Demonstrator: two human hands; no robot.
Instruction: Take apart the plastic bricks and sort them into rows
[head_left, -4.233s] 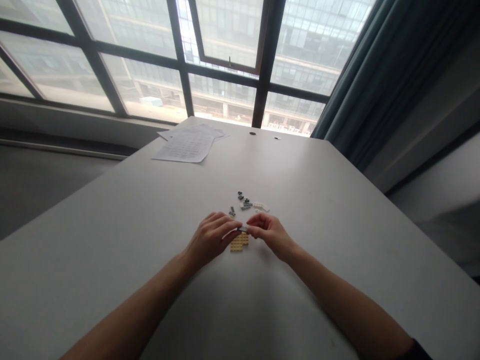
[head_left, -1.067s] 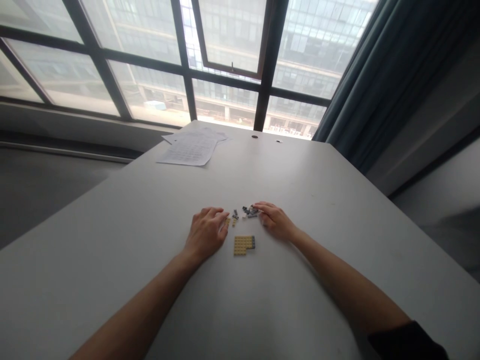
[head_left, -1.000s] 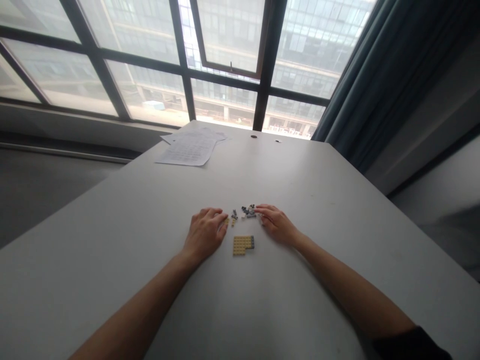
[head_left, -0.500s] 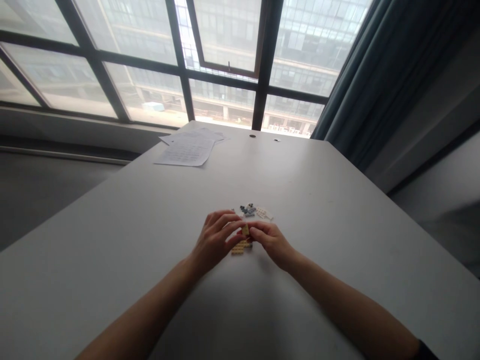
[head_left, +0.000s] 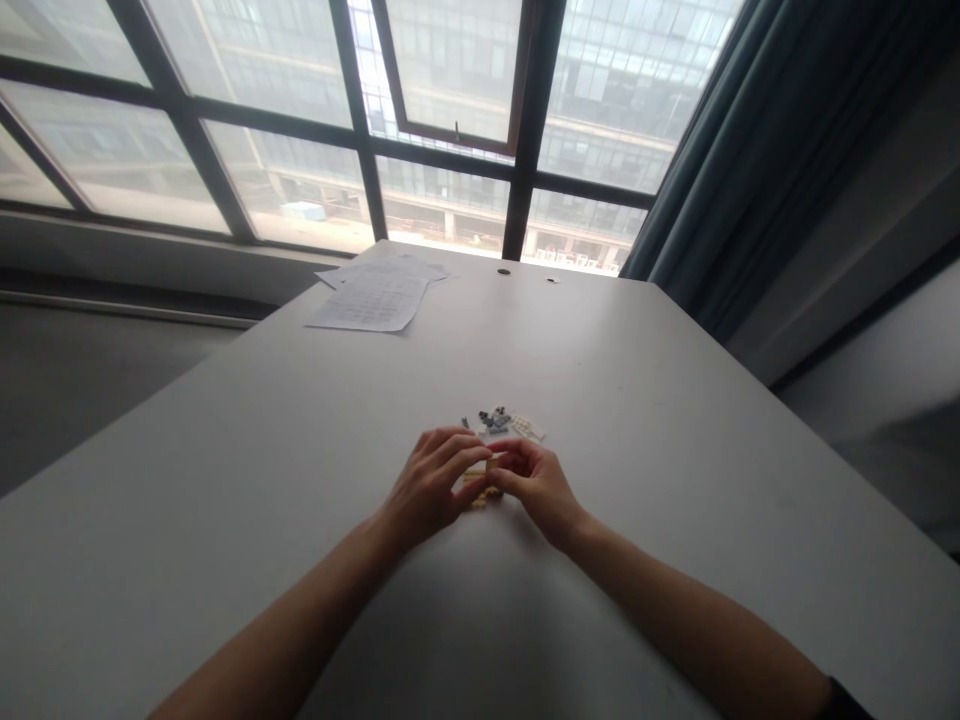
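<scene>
Low over the white table, my left hand (head_left: pixel 435 480) and my right hand (head_left: pixel 538 487) meet at the fingertips. Between them they pinch a small yellow block (head_left: pixel 491 464), partly hidden by the fingers. Just below and behind the fingers lie yellow bricks (head_left: pixel 478 503), largely covered by my left hand. Beyond the hands sits a small pile of grey and dark pieces (head_left: pixel 495 421), with white pieces (head_left: pixel 527 428) at its right side.
Printed paper sheets (head_left: pixel 371 300) lie at the far left of the white table (head_left: pixel 600 400). Two small cable holes are near its far edge. Behind stand large windows (head_left: pixel 450 60), with a dark blue curtain (head_left: pixel 720 150) on the right.
My right hand's fingers have shifted slightly left and closed over the yellow block, which is now more hidden. My left hand has barely moved.
</scene>
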